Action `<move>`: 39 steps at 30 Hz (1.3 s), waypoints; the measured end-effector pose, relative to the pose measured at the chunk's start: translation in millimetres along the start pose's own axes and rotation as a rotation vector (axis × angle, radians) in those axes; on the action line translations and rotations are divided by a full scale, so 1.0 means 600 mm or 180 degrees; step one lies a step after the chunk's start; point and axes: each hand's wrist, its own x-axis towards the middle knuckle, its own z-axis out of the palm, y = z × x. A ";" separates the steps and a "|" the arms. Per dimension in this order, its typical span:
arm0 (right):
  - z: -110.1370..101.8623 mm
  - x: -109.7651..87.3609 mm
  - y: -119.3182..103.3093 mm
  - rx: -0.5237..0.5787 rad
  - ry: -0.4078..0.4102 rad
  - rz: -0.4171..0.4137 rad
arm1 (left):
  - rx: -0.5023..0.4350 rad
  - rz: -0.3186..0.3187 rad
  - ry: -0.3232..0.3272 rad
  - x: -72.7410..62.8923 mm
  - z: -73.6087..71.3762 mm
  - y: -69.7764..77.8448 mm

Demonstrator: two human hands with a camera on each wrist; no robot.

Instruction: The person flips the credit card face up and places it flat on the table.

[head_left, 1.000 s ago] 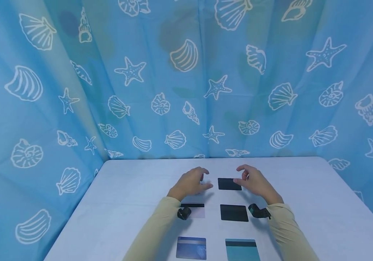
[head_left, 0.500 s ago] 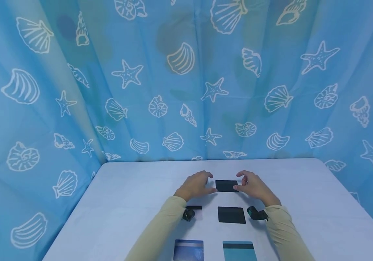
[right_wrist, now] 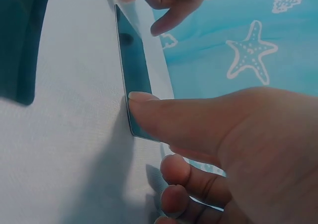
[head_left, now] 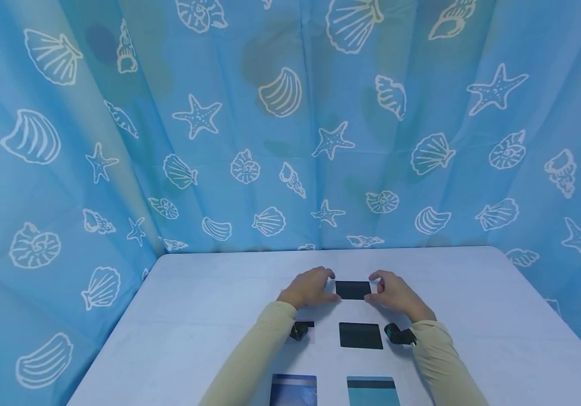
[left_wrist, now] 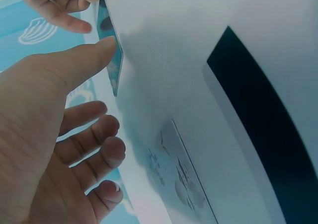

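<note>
Far left, beside the left hand (head_left: 309,287), a printed card (left_wrist: 181,179) is seen in the left wrist view only. Nearer, a striped card (head_left: 312,332) is partly covered by the left wrist camera (head_left: 298,330); nearest on the left, a blue-purple card (head_left: 294,390) is cut by the frame edge. Left hand: fingers loosely bent, nothing gripped; thumb at the left end of the far black card (head_left: 353,290). That card lies flat on the white table (head_left: 209,316), between both hands. Near side of it: second black card (head_left: 361,335), then teal card (head_left: 373,392). Right hand (head_left: 396,291): fingers relaxed, no pinch seen; thumb at the near right corner, contact can't be confirmed.

Handling, judged: light, thin, fairly stiff; glossy face likely slippery, edges hard to get under. Best held by the short ends, thumb and index at the corners.
</note>
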 end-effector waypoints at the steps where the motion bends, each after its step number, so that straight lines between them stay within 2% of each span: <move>1: 0.000 0.000 0.001 0.0009 0.0005 0.0005 | 0.0013 0.0021 -0.0013 0.001 0.000 0.001; 4: 0.000 0.001 0.003 0.0021 -0.0005 0.0012 | 0.0013 0.0052 -0.0048 0.004 -0.001 0.004; 11: 0.003 0.001 0.002 -0.0016 -0.0088 0.0045 | -0.0024 -0.0041 -0.0124 0.005 0.002 0.005; 39: -0.002 -0.013 -0.015 0.0082 -0.0221 0.0088 | -0.0184 0.0010 -0.0300 0.002 0.004 0.003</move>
